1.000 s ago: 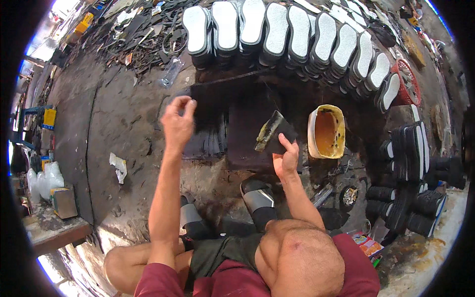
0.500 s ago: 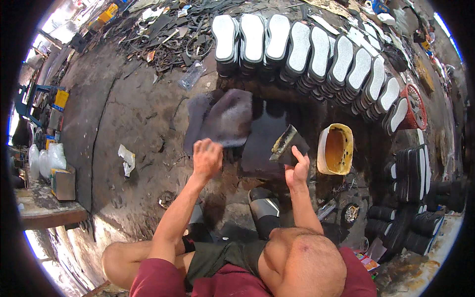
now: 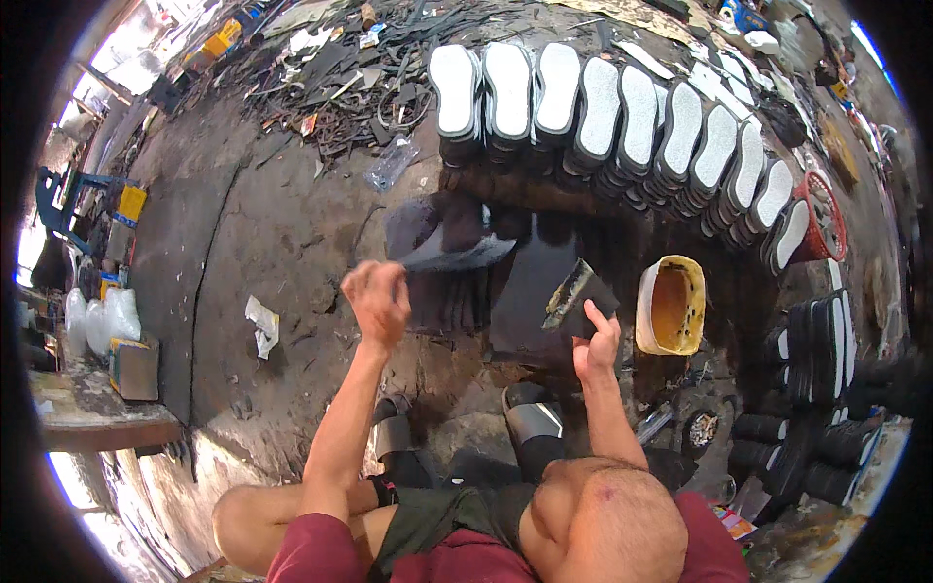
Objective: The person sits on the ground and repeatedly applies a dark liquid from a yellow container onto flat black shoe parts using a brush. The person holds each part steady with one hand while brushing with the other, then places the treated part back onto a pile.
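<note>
My left hand (image 3: 377, 303) is closed, fingers pinched at the near left end of a dark flexible sheet (image 3: 457, 255), whose lifted edge looks blurred. Beneath and beside that sheet, more dark sheets (image 3: 442, 301) lie on the ground. In my right hand (image 3: 598, 342) is a dark, flat, square spreader (image 3: 588, 296), its far left edge crusted with yellowish residue. The spreader is held over another dark sheet (image 3: 530, 282) lying flat. Right of this hand stands a whitish tub (image 3: 643, 309) with amber-brown liquid and dark specks on its inner wall.
Stacks of shoe soles with white tops (image 3: 598, 107) curve along the far right. More dark soles (image 3: 821, 350) lean at the right, near a red basket (image 3: 824, 219). Scraps (image 3: 340, 97) cover the far ground. A clear plastic piece (image 3: 392, 163) and crumpled paper (image 3: 262, 325) lie left.
My left hand has moved left and slightly up. The dark sheet by it has folded over, baring sheets below. My right hand keeps hold of the spreader. The whole view has shifted slightly.
</note>
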{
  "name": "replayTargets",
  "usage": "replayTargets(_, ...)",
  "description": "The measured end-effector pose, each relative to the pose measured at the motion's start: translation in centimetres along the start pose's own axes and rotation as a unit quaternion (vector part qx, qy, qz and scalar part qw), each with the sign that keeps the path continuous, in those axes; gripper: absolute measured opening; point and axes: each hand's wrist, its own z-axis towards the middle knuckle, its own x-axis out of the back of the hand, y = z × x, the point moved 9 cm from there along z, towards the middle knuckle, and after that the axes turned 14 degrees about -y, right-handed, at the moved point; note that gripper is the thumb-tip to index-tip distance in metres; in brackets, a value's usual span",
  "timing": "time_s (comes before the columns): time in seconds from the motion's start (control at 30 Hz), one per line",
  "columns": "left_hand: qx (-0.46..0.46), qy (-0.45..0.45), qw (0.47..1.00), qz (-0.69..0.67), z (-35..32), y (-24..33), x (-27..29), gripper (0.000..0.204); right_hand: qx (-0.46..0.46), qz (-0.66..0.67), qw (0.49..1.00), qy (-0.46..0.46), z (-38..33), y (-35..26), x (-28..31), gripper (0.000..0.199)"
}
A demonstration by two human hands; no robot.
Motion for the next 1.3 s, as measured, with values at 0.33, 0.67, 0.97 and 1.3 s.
replayTargets(0.33,-0.084,0.025,0.993,0.078,10.4,0.0,4.0,0.016,-0.008,0.029,1.0,0.003,0.3,0.0,-0.2,0.032)
replayTargets(0.67,0.022,-0.387,0.922,0.005,-8.7,3.3,-12.4,0.031,-0.004,0.045,0.999,0.028,-1.2,-2.2,0.0,0.033)
replayTargets(0.97,0.249,-0.274,0.858,-0.354,-0.8,10.9,-19.8,0.101,0.241,-0.439,0.858,0.114,-3.4,-23.4,4.4,0.037)
replayTargets(1.3,0.159,-0.342,0.896,-0.235,-0.3,14.7,-18.7,0.111,-0.059,-0.868,0.476,0.128,5.2,-17.2,9.6,0.051)
